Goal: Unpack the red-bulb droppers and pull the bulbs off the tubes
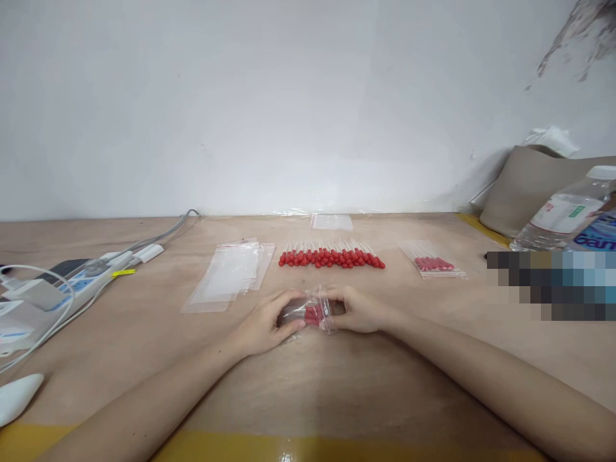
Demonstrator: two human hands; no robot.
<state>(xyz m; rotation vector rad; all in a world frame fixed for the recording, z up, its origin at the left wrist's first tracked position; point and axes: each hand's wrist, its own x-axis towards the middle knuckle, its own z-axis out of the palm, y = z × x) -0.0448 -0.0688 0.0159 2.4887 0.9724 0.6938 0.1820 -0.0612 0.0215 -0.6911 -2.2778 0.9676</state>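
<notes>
Between my two hands is a small clear zip bag [314,314] with several red-tipped white sticks inside, the red tips toward the right. My left hand [272,323] curls around the bag's left part, thumb in front and fingers behind. At the bag's right end, my right hand [353,309] pinches the edge near the seal. Behind them lies a row of loose red-tipped sticks [332,256], tips toward me. A stack of flat clear zip bags [226,273] lies to the left. A filled zip bag [432,262] rests on the right.
A power strip [81,282] with plugs and cables runs along the left, with a white computer mouse [19,398] nearer me. Against the wall lies another flat bag [332,222]. On the right stand a grey-brown container [510,189] and a tilted plastic bottle [558,215].
</notes>
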